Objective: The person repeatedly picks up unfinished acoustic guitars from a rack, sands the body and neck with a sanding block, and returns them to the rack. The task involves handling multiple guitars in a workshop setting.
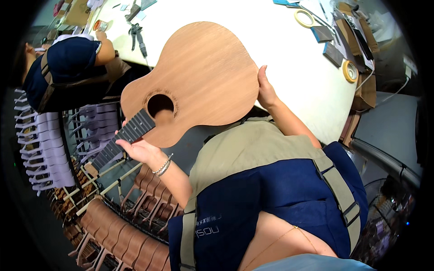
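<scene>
An unfinished wooden guitar (203, 72), pale brown with a dark round sound hole, is held tilted in front of me, partly over the white table's edge. My left hand (140, 147) is wrapped round its neck with the dark fretboard (132, 131), near where neck meets body. My right hand (266, 92) grips the right edge of the body, thumb up along the side. The neck points down to the lower left.
White table (309, 99) carries tape rolls (350, 71), sanding blocks (322, 34) and a clamp tool (137, 38). A co-worker (63, 72) works at the left. Racks of brown parts (113, 226) and lilac parts (47, 149) stand below left. Cardboard boxes (365, 92) are at the right.
</scene>
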### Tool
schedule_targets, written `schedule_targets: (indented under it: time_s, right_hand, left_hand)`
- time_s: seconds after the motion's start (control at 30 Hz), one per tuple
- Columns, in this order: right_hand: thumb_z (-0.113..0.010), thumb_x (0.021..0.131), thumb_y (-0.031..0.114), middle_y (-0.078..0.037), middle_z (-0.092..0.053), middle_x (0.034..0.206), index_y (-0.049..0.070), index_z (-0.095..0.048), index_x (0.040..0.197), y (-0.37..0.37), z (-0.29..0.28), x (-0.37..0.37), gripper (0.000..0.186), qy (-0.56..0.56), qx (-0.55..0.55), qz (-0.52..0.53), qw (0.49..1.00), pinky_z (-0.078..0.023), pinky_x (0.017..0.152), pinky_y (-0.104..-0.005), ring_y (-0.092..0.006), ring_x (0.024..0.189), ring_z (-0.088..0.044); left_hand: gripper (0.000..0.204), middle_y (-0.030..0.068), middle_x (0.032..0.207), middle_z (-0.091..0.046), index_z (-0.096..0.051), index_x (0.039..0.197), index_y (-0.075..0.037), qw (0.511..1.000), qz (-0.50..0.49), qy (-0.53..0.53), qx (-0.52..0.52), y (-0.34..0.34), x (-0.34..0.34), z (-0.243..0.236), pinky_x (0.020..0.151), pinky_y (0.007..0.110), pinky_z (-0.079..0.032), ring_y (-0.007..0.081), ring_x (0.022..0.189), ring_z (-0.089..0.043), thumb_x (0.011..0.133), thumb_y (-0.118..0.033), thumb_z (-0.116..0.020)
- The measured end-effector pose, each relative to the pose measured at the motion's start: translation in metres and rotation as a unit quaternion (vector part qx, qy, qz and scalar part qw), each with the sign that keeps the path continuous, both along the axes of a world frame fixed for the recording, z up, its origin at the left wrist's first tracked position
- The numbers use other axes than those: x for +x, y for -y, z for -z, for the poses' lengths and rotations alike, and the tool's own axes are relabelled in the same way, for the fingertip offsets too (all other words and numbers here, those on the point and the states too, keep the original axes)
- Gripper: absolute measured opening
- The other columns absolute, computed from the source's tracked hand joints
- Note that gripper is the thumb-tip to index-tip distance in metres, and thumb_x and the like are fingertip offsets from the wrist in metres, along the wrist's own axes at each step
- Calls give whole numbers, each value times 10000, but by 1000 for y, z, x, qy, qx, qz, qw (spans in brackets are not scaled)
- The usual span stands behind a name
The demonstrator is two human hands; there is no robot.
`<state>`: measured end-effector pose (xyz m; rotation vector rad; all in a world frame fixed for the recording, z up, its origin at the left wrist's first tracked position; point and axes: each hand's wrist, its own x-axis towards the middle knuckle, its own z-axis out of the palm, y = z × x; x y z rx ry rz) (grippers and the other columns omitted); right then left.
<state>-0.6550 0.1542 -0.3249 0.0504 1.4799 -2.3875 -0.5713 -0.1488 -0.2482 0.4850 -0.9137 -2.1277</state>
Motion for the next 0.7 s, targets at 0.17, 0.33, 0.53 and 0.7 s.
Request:
schedule_targets:
  time_s: [0.17, 0.33, 0.53, 0.7]
  right_hand:
    - [-394, 856, 560, -106, -470, 1248, 65, -399, 1288, -19, -18, -9, 657, 136, 105, -1, 985, -343, 944, -309, -165, 1142, -437]
    - [-377, 859, 561, -130, -461, 1249, 41, -412, 1270, -37, -5, -12, 664, 138, 107, -13, 985, -345, 948, -337, -194, 1149, -439]
    - [-272, 846, 655, -195, -393, 1319, 21, -380, 1304, -42, -9, -9, 789, 214, 189, -73, 956, -339, 978, -403, -255, 1227, -378]
    - [-261, 856, 643, -195, -431, 1289, -7, -392, 1288, -52, 10, -7, 792, 244, 136, -110, 954, -359, 967, -372, -252, 1195, -422]
  left_hand:
    - [377, 258, 1181, -477, -389, 1185, -51, 997, 61, 39, -26, -1, -10, -18, 982, 445, -362, 327, 1105, -475, 949, -337, -322]
    - [460, 247, 1149, -508, -361, 1233, -55, 986, 66, 98, -120, -13, -7, -27, 903, 386, -426, 279, 1039, -527, 945, -412, -337]
    - [510, 167, 945, -606, -470, 1083, -30, 962, 34, 146, -227, -11, 7, -22, 750, 247, -449, 179, 872, -589, 857, -486, -500]
    - [589, 143, 847, -616, -492, 1027, 0, 937, -2, 207, -280, -23, 13, -34, 638, 210, -395, 150, 788, -591, 793, -536, -560]
